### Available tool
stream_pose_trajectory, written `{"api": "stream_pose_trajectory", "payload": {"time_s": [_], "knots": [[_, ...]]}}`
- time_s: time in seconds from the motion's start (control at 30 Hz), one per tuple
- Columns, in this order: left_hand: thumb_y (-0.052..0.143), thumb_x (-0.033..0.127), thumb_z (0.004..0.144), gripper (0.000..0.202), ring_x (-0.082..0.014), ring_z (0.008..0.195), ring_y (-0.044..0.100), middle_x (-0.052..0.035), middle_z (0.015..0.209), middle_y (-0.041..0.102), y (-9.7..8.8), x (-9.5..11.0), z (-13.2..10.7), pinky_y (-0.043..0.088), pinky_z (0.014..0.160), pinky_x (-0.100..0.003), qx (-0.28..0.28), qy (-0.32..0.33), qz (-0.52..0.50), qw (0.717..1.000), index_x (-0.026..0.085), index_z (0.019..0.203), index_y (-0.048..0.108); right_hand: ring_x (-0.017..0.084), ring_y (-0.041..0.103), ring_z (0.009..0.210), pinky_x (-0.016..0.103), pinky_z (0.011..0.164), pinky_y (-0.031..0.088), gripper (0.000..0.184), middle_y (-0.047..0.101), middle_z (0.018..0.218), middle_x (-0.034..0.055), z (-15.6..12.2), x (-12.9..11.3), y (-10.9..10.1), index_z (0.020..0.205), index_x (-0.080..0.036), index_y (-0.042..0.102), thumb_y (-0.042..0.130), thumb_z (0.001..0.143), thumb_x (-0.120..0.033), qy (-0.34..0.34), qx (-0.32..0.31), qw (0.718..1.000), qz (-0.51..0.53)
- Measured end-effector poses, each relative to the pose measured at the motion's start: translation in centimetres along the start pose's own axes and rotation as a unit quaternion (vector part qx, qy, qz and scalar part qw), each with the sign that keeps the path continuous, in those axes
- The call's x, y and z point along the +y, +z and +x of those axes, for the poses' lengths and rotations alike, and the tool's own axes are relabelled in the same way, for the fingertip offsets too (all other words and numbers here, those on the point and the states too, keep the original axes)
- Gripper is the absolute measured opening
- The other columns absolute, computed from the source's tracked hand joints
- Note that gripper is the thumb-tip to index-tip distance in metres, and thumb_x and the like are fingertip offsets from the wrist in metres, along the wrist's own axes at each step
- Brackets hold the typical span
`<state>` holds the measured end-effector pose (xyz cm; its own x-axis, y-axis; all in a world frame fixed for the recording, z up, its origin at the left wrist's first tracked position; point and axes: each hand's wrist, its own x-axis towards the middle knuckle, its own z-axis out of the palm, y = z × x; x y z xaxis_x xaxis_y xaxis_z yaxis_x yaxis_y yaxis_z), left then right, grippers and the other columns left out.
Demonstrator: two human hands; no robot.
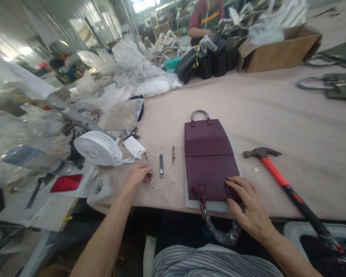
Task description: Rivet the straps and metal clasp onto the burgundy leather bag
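Note:
A flat burgundy bag panel (pixel 209 154) with two wrapped handles lies on a pale board (pixel 192 203) near the table's front edge. My right hand (pixel 246 206) rests on its lower right corner, fingers stretched over the leather, beside the near handle (pixel 219 232) that hangs past the edge. Off to the left, my left hand (pixel 140 175) has its fingers closed around a thin metal rod-like tool (pixel 147 159). A grey cutter-like tool (pixel 161 166) and a slim metal punch-like tool (pixel 173 155) lie between the hand and the bag, among tiny light bits.
A claw hammer (pixel 276 173) with a red and black handle lies right of the bag. Left are a white fan (pixel 98 148), a white power bank (pixel 134 147) and a red case (pixel 67 183). Black bags (pixel 204 63), a cardboard box (pixel 279 52) and a person (pixel 206 21) are farther back.

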<state>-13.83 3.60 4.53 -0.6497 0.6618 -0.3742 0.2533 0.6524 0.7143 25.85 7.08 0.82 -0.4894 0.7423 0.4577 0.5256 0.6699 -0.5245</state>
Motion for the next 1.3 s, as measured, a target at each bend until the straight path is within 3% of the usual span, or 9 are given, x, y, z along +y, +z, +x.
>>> {"api": "stream_pose_trajectory", "payload": {"time_s": [0.23,0.33,0.43,0.67,0.77,0.87,1.0,1.1,1.3], "knots": [[0.071,0.032,0.063,0.018,-0.0195,0.061,0.061,-0.0031,0.062,0.063,0.3,-0.2,-1.5,0.042,0.057,-0.027,0.096,0.078,0.100,0.987,0.017,0.070,0.064,0.028,0.046,0.128,0.051,0.108,0.043,0.034,0.055,0.133,0.0112,-0.1,0.1,0.0,0.129,-0.019,0.056,0.050,0.099,-0.034,0.002,-0.003,1.000,0.009],[0.073,0.037,0.058,0.030,-0.0187,0.060,0.061,-0.0027,0.065,0.064,0.7,0.2,-1.6,0.045,0.056,-0.028,0.059,0.040,-0.060,0.996,0.015,0.076,0.066,0.029,0.046,0.129,0.051,0.109,0.042,0.035,0.055,0.134,0.0111,-0.3,0.3,0.2,0.130,-0.019,0.055,0.050,0.098,-0.034,0.003,-0.001,1.000,0.011],[0.080,0.040,0.050,0.047,-0.0155,0.060,0.061,-0.0015,0.073,0.067,1.2,0.6,-1.6,0.051,0.057,-0.028,0.020,0.016,-0.258,0.966,0.012,0.084,0.066,0.029,0.045,0.130,0.051,0.110,0.041,0.036,0.055,0.135,0.0109,-0.4,0.3,0.3,0.131,-0.019,0.055,0.051,0.098,-0.033,0.007,-0.004,1.000,0.012],[0.086,0.039,0.044,0.055,-0.0135,0.059,0.061,0.0000,0.071,0.066,2.0,-0.4,-1.6,0.052,0.055,-0.026,0.015,0.017,-0.310,0.951,0.011,0.088,0.068,0.029,0.046,0.129,0.050,0.109,0.042,0.035,0.056,0.133,0.0109,-0.3,0.0,0.0,0.129,-0.018,0.056,0.051,0.098,-0.033,0.005,-0.002,1.000,0.008],[0.078,0.041,0.058,0.045,-0.0158,0.060,0.062,-0.0037,0.075,0.070,2.1,-0.7,-1.5,0.050,0.055,-0.026,0.017,0.027,-0.234,0.972,0.011,0.091,0.070,0.029,0.047,0.128,0.051,0.109,0.042,0.034,0.056,0.133,0.0111,-0.2,0.0,0.0,0.129,-0.019,0.056,0.050,0.099,-0.033,0.004,-0.005,1.000,0.000],[0.069,0.034,0.074,0.028,-0.0225,0.075,0.070,-0.0100,0.083,0.075,1.9,-0.3,-1.6,0.052,0.067,-0.030,0.041,0.059,-0.016,0.997,0.013,0.092,0.073,0.030,0.048,0.127,0.051,0.107,0.043,0.034,0.057,0.132,0.0113,0.0,0.1,0.0,0.129,-0.019,0.056,0.049,0.099,-0.034,0.001,-0.006,1.000,-0.001],[0.063,0.025,0.084,0.023,-0.0331,0.102,0.070,-0.0200,0.104,0.076,1.8,1.8,-2.6,0.051,0.086,-0.038,0.087,0.092,0.296,0.947,0.013,0.100,0.074,0.031,0.051,0.124,0.053,0.103,0.045,0.035,0.058,0.131,0.0115,0.0,0.4,0.1,0.128,-0.020,0.057,0.049,0.099,-0.037,-0.006,0.003,1.000,-0.012],[0.057,0.025,0.089,0.026,-0.0344,0.108,0.069,-0.0223,0.113,0.073,2.1,3.4,-3.3,0.051,0.089,-0.039,0.106,0.126,0.348,0.923,0.013,0.105,0.073,0.033,0.054,0.120,0.054,0.100,0.045,0.036,0.060,0.129,0.0120,0.0,0.8,0.3,0.128,-0.021,0.057,0.049,0.098,-0.039,-0.019,0.016,1.000,-0.019],[0.076,0.035,0.074,0.022,-0.0385,0.099,0.071,-0.0234,0.093,0.075,3.9,5.3,-1.4,0.052,0.086,-0.042,0.037,0.091,0.298,0.949,0.014,0.075,0.072,0.033,0.054,0.120,0.054,0.099,0.045,0.036,0.060,0.128,0.0121,0.1,0.9,0.5,0.127,-0.020,0.057,0.049,0.098,-0.040,-0.025,0.021,0.999,-0.016]]}}
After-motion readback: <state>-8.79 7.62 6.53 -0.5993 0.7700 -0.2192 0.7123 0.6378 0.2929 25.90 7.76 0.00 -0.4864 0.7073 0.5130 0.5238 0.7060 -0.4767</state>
